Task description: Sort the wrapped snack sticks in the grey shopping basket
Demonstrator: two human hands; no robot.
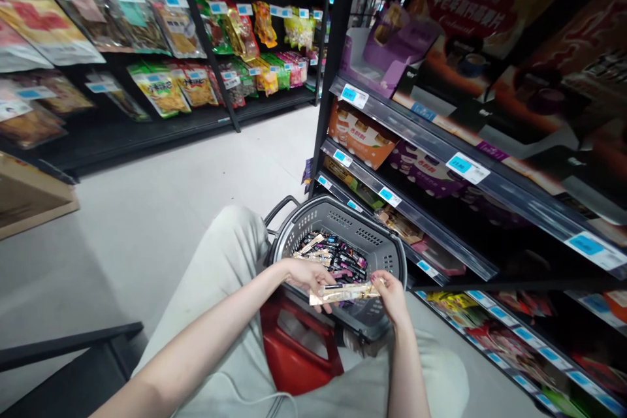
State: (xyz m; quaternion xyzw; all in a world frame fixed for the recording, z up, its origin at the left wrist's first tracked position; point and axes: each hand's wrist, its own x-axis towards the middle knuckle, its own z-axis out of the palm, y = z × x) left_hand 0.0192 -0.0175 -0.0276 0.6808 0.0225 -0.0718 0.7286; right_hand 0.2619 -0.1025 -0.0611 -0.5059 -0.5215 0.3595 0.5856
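Observation:
Between my two hands, low over the basket, are narrow cream-coloured snack packets; the nearest packet (337, 294) lies almost level. My left hand (311, 276) grips its left end, the fingers partly behind it. At the other end, my right hand (390, 294) pinches it with thumb and fingertips. It may be one packet or a small bunch; I cannot tell. Beneath them stands a grey plastic shopping basket (375, 219) with slotted walls. Inside it lie many slim packets (343, 255), mostly black and purple, with several cream ones at the left.
On the right stands a shelf unit (416, 137) with boxed goods and price labels, close beside the basket. Bagged snacks (157, 88) line the far shelves. A red plastic piece (298, 366) is below the basket, between my knees. A cardboard box (36, 192) sits at left.

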